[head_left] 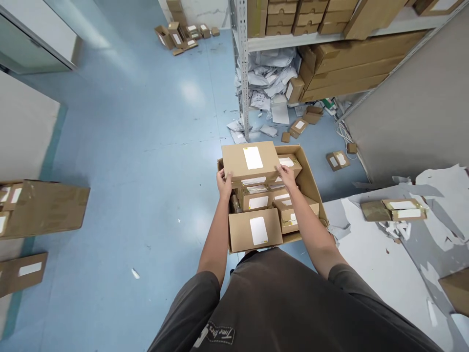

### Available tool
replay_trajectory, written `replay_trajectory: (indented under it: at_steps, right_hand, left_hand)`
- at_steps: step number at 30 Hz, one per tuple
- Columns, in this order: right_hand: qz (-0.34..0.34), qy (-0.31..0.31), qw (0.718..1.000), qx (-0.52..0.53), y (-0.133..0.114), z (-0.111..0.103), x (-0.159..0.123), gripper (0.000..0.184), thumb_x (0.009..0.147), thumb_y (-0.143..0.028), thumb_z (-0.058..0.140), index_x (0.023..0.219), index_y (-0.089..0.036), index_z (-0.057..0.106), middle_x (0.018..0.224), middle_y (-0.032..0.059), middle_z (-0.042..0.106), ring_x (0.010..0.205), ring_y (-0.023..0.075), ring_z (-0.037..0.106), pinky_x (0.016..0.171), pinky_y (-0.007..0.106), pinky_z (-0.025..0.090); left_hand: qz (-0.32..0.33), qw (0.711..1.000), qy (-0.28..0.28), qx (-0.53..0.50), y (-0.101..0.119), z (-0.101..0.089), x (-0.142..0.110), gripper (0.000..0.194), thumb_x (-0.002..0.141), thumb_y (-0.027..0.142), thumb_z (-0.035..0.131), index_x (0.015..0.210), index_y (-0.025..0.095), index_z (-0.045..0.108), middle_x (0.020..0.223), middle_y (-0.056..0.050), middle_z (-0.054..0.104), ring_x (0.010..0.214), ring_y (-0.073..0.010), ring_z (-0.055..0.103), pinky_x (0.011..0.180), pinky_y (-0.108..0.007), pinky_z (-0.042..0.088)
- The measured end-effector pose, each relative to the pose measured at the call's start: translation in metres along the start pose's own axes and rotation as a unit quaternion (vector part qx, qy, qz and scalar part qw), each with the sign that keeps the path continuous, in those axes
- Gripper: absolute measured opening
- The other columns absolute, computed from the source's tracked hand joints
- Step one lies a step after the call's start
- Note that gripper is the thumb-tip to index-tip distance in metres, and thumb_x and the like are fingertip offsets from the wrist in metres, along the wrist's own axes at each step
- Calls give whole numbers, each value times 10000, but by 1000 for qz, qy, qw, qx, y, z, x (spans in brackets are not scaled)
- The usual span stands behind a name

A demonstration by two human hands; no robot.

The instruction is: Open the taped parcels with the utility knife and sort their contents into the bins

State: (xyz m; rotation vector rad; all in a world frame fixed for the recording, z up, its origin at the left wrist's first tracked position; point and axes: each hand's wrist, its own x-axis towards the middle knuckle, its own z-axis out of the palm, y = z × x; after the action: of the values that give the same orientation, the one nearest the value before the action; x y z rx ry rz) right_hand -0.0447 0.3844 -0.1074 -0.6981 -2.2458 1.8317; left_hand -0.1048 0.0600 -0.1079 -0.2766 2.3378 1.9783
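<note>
Person (271, 298) over there has an open carton (310, 178) of parcels (239, 232) in front, one box (235, 160) between left hand (224, 185) and right hand (287, 177) over its far end, shelving rack (242, 63) beyond, table (381, 266) to their right, another carton (54, 208) off left, boxes (177, 35) by the far wall (210, 12).

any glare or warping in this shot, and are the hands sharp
Head view: glare leaves pale patches on the blue floor; the shelf slants, and sleeves look stretched, wide-angle style; left hand and right hand look fairly sharp on the held box; its label looks washed white, print unreadable.
</note>
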Motion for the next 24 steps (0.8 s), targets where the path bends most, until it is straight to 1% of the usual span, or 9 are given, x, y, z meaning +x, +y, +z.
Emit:
replay_trajectory:
  at_steps: [2, 4, 7, 9, 12, 16, 18, 20, 24]
  right_hand:
    - [23, 6, 999, 26, 2, 1, -10, 751, 752, -824, 721, 1146, -188, 774, 1106, 127, 798, 1066, 313, 723, 945, 461, 617]
    - [39, 7, 999, 35, 5, 4, -20, 723, 697, -806, 769, 1097, -205, 755, 1123, 122, 798, 1066, 307, 719, 968, 481, 607]
    - [48, 3, 998, 45, 8, 11, -33, 650, 688, -772, 797, 1044, -233, 727, 1139, 109, 800, 1086, 297, 716, 1031, 504, 587]
    - [45, -3, 998, 52, 7, 14, -36, 607, 696, -736, 817, 1032, -240, 719, 1147, 109, 802, 1118, 299, 713, 1072, 512, 573]
    - [36, -19, 998, 46, 2, 18, -35, 568, 704, -696, 835, 1026, -240, 725, 1142, 114, 803, 1142, 311, 712, 1094, 527, 568]
    - [16, -35, 997, 67, -3, 28, -25, 531, 728, -665, 835, 1043, -250, 730, 1171, 108, 805, 1150, 314, 725, 1104, 520, 568]
    - [6, -36, 997, 74, -3, 33, -18, 521, 742, -644, 834, 1065, -248, 730, 1189, 108, 805, 1161, 311, 724, 1106, 511, 564]
    - [4, -32, 998, 60, -2, 34, -12, 505, 760, -627, 821, 1077, -245, 729, 1190, 103, 805, 1157, 302, 719, 1101, 501, 560]
    - [22, -32, 999, 23, 7, 26, -8, 474, 731, -619, 825, 1006, -246, 731, 1120, 85, 808, 1094, 295, 715, 1075, 494, 563]
  left_hand:
    - [5, 1000, -15, -18, -4, -4, -5, 563, 1026, 547, 625, 1497, 261, 508, 1511, -136, 632, 1347, -249, 656, 1171, -424, 540]
    - [-5, 999, -29, -22, -10, -10, -13, 582, 1010, 530, 641, 1500, 255, 488, 1513, -145, 632, 1380, -248, 643, 1188, -429, 531]
    - [-24, 999, -42, -6, -21, -17, -21, 670, 1003, 580, 634, 1545, 248, 422, 1560, -161, 594, 1453, -237, 597, 1225, -418, 501]
    - [-25, 998, -50, -3, -25, -20, -21, 734, 995, 633, 632, 1567, 247, 384, 1589, -173, 569, 1477, -235, 580, 1242, -417, 484]
    - [-19, 998, -60, -8, -27, -26, -15, 794, 985, 692, 626, 1589, 257, 350, 1572, -180, 589, 1462, -244, 599, 1241, -447, 486]
    - [-10, 999, -44, -18, -28, -34, -5, 809, 1003, 711, 603, 1622, 287, 299, 1603, -183, 570, 1441, -240, 622, 1225, -450, 503]
    - [-3, 999, -36, -30, -28, -35, -3, 800, 1006, 679, 629, 1619, 287, 298, 1622, -190, 551, 1460, -245, 605, 1230, -450, 496]
    - [-7, 998, -34, -43, -28, -33, -2, 774, 1005, 621, 666, 1604, 277, 318, 1604, -195, 567, 1461, -256, 601, 1239, -469, 486]
    - [-15, 998, -42, -43, -26, -31, 2, 673, 1019, 542, 674, 1561, 263, 388, 1532, -170, 633, 1411, -256, 637, 1242, -469, 482]
